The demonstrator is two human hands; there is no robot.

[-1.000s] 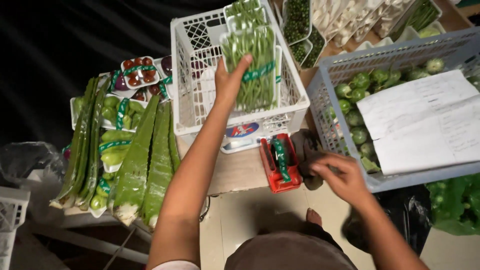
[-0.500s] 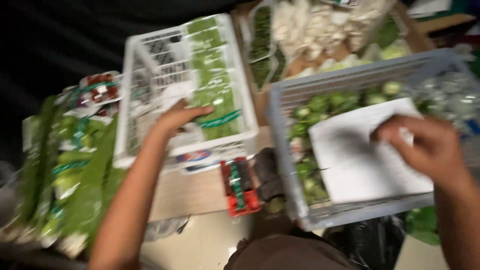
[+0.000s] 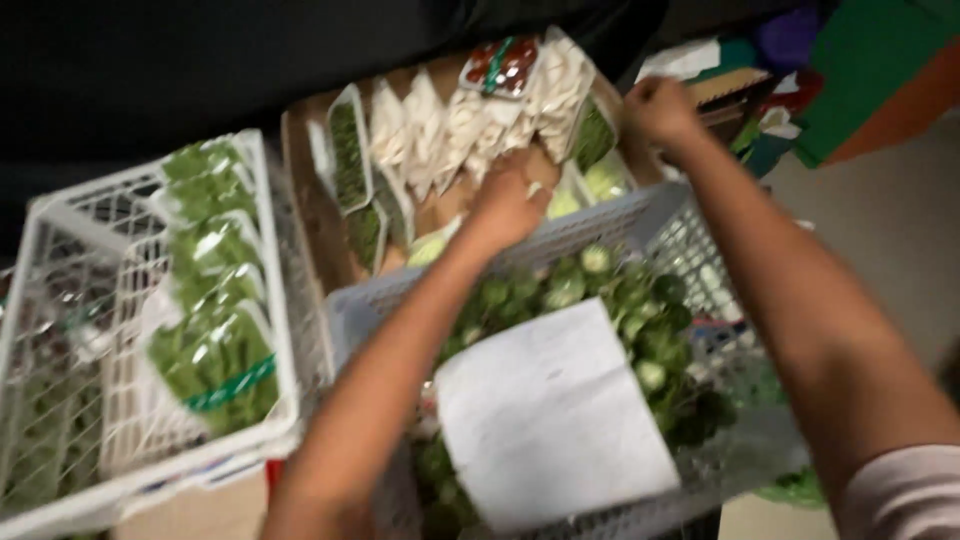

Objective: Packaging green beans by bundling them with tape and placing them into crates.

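My left hand reaches over the far rim of a grey plastic crate, with its curled fingers against white packets in a brown cardboard box. Blur hides whether it grips anything. My right hand is a closed fist at the box's far right corner, beyond the crate, and nothing shows in it. The grey crate holds small round green vegetables with a white paper sheet lying on top.
A white plastic crate at the left holds bagged long green vegetables. The box also carries green packets and a red packet. Coloured cloth or bags lie at the far right, and the background is dark.
The view has swung right and forward. My left hand left the white crate and now reaches past the grey crate. My right hand moved off the paper sheet to the box's far corner.
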